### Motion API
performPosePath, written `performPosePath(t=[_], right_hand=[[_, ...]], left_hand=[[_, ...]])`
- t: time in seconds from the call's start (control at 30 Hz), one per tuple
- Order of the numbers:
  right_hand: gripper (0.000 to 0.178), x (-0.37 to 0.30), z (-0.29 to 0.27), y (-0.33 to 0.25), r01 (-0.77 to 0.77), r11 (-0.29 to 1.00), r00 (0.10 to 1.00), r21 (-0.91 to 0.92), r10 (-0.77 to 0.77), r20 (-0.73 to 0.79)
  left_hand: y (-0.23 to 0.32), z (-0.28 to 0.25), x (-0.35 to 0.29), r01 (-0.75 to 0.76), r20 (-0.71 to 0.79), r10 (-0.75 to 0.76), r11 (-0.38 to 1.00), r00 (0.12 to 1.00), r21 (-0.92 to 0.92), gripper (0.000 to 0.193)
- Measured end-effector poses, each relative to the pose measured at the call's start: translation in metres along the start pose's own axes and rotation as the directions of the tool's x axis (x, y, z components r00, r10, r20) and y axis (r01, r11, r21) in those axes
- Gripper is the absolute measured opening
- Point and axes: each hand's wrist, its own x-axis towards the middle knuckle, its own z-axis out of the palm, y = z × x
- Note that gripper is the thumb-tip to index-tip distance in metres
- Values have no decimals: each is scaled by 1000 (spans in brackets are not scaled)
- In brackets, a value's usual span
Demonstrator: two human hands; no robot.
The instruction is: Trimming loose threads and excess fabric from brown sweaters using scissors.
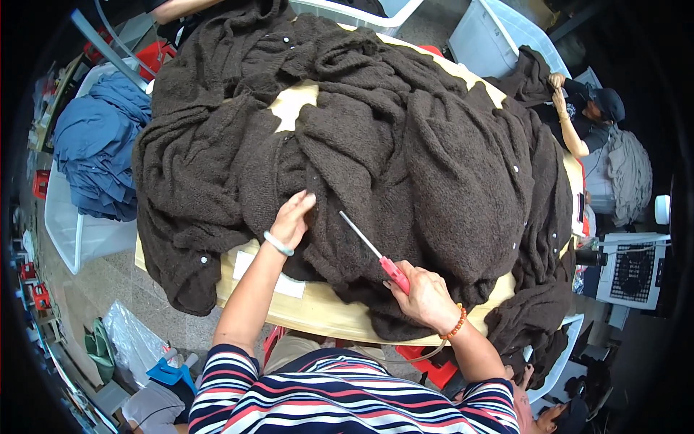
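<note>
A heap of dark brown fluffy knitted garments (463,173), dotted with small white pieces, covers most of the pale yellow table (325,307). My left hand (293,217), with a pale bangle at the wrist, lies at the near middle of the heap. Its fingers are stretched out and close together, with no held object visible. To its right, my right hand (426,295) is closed round the pink handle of a tool with a long thin metal rod (363,241). That rod points up and left over the brown cloth. An orange beaded bracelet circles my right wrist.
White paper (289,286) lies at the near table edge. A tub of blue garments (105,145) stands left, a grey tub (491,36) far right. A co-worker (589,108) handles brown cloth on the right. Red stools and another person are near the lower right; a fan (632,273) stands right.
</note>
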Motion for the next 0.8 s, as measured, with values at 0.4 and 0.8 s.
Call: performPosePath(t=[0.4,0.8], right_hand=[[22,32,-6,-22,11,998,999,-56,-14,-43],[28,27,5,-12,184,966,968,-180,-146,205]], left_hand=[[-7,-15,31,-288,-51,405,726,913,625,8],[-19,-36,16,-310,-55,406,771,912,556,12]])
